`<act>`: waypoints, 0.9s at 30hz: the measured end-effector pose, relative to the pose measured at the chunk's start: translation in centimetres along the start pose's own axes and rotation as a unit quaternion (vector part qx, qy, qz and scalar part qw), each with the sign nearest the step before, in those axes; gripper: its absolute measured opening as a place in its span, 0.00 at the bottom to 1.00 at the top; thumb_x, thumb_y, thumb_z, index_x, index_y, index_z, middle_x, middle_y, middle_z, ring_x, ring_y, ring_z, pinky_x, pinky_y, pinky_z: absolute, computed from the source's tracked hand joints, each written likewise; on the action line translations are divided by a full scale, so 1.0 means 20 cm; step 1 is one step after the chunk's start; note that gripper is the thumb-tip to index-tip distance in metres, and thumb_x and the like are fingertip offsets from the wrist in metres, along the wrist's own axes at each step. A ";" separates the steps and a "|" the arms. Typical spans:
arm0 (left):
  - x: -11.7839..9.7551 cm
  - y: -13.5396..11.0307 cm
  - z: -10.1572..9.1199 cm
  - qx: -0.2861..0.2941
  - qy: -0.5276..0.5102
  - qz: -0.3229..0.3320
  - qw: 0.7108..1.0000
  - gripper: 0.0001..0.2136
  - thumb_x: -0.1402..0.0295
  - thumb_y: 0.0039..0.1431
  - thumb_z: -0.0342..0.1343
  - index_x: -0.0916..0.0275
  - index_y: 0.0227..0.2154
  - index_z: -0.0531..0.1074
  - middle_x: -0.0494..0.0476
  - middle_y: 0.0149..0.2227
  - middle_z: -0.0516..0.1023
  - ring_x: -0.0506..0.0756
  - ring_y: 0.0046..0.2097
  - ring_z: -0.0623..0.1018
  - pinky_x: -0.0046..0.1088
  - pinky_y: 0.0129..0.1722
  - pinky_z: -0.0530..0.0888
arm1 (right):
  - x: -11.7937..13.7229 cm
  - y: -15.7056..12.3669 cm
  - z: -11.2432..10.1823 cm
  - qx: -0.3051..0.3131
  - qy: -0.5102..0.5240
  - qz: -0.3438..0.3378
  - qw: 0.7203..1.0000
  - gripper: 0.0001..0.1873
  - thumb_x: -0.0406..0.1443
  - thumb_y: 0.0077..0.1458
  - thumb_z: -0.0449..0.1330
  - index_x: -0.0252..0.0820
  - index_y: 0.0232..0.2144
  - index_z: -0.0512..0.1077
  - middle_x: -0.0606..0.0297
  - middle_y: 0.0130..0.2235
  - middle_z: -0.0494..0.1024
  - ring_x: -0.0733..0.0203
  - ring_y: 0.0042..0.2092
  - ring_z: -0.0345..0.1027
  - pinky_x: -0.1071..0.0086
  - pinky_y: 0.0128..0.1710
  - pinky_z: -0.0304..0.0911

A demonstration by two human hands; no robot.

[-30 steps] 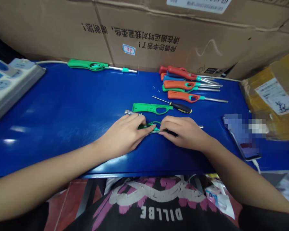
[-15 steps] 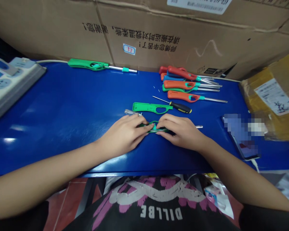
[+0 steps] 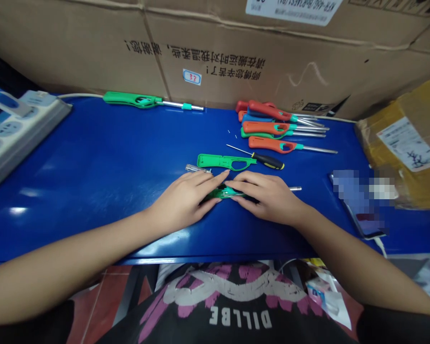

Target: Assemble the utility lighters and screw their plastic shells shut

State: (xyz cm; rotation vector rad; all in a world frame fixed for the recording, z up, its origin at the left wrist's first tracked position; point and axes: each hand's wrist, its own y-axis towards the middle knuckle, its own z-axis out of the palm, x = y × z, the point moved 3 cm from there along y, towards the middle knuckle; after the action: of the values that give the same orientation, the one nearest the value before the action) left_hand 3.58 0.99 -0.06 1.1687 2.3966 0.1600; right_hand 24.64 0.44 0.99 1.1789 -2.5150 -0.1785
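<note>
Both hands are on an opened green gas lighter [image 3: 222, 193] lying on the blue table. My left hand [image 3: 189, 196] grips its handle end between thumb and fingers, the index finger raised and stretched out. My right hand [image 3: 268, 196] closes over the trigger area, and the metal tube's tip sticks out beyond it. Much of the lighter is hidden under the fingers. Just behind lies a loose green half shell [image 3: 220, 161], inner side up. A screwdriver [image 3: 268, 160] with a black and yellow handle lies against it. A clear lighter tank [image 3: 197, 168] shows past my left fingers.
Several red, orange, blue and green lighters [image 3: 272, 127] are piled at the back right. Another green lighter [image 3: 132, 99] lies at the back left. A power strip [image 3: 25, 124] stands left; a phone [image 3: 358, 205] and taped parcel [image 3: 412, 143] are right. A large carton [image 3: 93, 52] walls the back.
My left index finger has lifted off the lighter's middle and straightened. My right fingertips have shifted slightly left over the trigger area. The view has tilted slightly.
</note>
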 end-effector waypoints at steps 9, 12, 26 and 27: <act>0.02 0.00 0.02 -0.022 -0.056 -0.019 0.998 0.25 0.67 0.68 0.57 0.61 0.66 0.62 0.62 0.46 0.81 0.59 0.46 0.79 0.42 0.50 0.77 | 0.01 -0.01 0.00 0.033 -0.089 -0.051 0.994 0.16 0.40 0.69 0.53 0.40 0.52 0.74 0.54 0.48 0.77 0.55 0.45 0.71 0.64 0.35 0.63; 0.02 0.01 0.01 -0.028 -0.065 -0.018 0.997 0.26 0.67 0.67 0.59 0.61 0.65 0.63 0.61 0.45 0.81 0.58 0.44 0.79 0.40 0.47 0.77 | 0.01 -0.01 -0.01 0.025 -0.095 -0.050 0.994 0.16 0.40 0.69 0.53 0.40 0.52 0.74 0.54 0.48 0.77 0.56 0.44 0.70 0.65 0.34 0.62; 0.23 0.07 -0.22 -0.002 -0.031 -0.082 0.996 0.07 0.64 0.62 0.61 0.58 0.39 0.81 0.55 0.41 0.78 0.56 0.44 0.77 0.40 0.51 0.71 | 0.00 -0.01 -0.02 -0.065 -0.048 -0.030 0.996 0.11 0.39 0.65 0.58 0.42 0.43 0.77 0.59 0.43 0.80 0.58 0.43 0.74 0.66 0.39 0.66; 0.23 0.07 -0.21 -0.002 -0.036 -0.088 0.995 0.08 0.64 0.62 0.62 0.59 0.40 0.81 0.56 0.41 0.78 0.56 0.44 0.77 0.39 0.50 0.72 | 0.00 0.00 -0.02 -0.062 -0.036 -0.025 0.997 0.10 0.39 0.65 0.58 0.42 0.43 0.77 0.59 0.43 0.80 0.59 0.43 0.74 0.66 0.39 0.66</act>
State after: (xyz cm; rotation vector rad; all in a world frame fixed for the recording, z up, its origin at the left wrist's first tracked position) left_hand 0.21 5.75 2.33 0.9385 2.4185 0.0641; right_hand 24.82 0.34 1.39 1.2071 -2.4963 -0.3899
